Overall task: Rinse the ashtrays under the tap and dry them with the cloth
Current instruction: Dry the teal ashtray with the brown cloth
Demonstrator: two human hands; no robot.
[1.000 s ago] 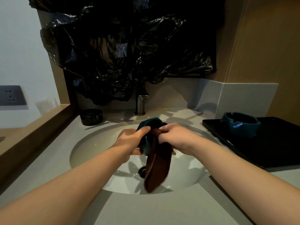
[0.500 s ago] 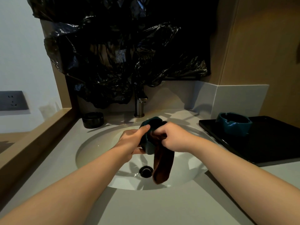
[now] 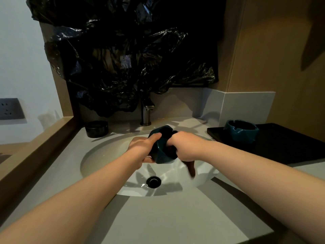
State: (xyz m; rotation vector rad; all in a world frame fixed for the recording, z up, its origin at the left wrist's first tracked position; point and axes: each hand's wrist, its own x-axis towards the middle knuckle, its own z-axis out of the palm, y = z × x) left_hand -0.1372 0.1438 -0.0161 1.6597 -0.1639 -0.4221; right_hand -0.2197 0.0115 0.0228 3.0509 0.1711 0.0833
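Observation:
Above the white sink basin my left hand grips a teal ashtray, tilted on its side. My right hand holds a brown cloth pressed into the ashtray; only a short blurred tail of the cloth hangs below my fist. A second teal ashtray sits on a black tray at the right. A black ashtray stands on the counter left of the tap. No water runs from the tap.
Black plastic sheeting covers the wall behind the tap. A wooden ledge borders the counter on the left, with a wall socket beyond it. The drain is open in the basin. Grey counter lies in front.
The hanging tail of the cloth has shortened and swung right as my right hand works it in the ashtray. The view has shifted slightly; both hands stay over the basin.

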